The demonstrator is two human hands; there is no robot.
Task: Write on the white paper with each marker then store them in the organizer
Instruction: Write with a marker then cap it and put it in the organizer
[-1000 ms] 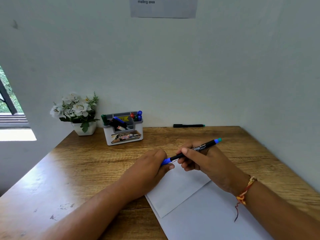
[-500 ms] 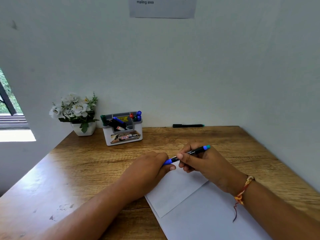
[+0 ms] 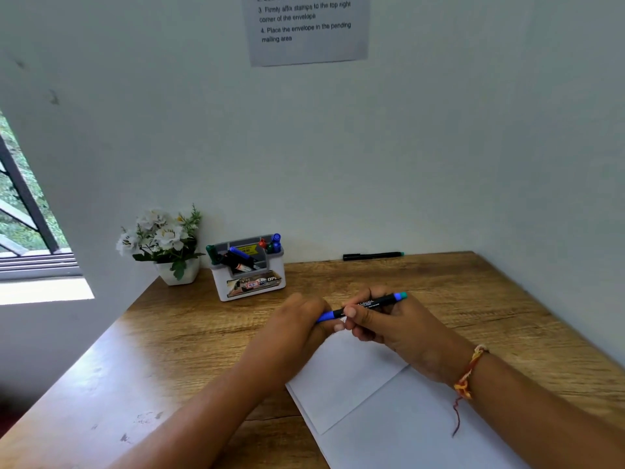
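My right hand grips a black marker by its barrel, the teal end pointing up and right. My left hand closes on the marker's blue cap at the other end. Both hands hover over the far corner of the white paper, which lies on the wooden desk. The white and grey organizer stands at the back of the desk and holds several markers. Another black marker with a teal tip lies against the back wall.
A small pot of white flowers stands left of the organizer. Walls close the desk at the back and right. A printed sheet hangs on the back wall. A window opens at the left.
The marker has tipped flatter and its teal end has dropped. My hands stay together at the cap end. The camera has tilted up, showing more of the wall sheet.
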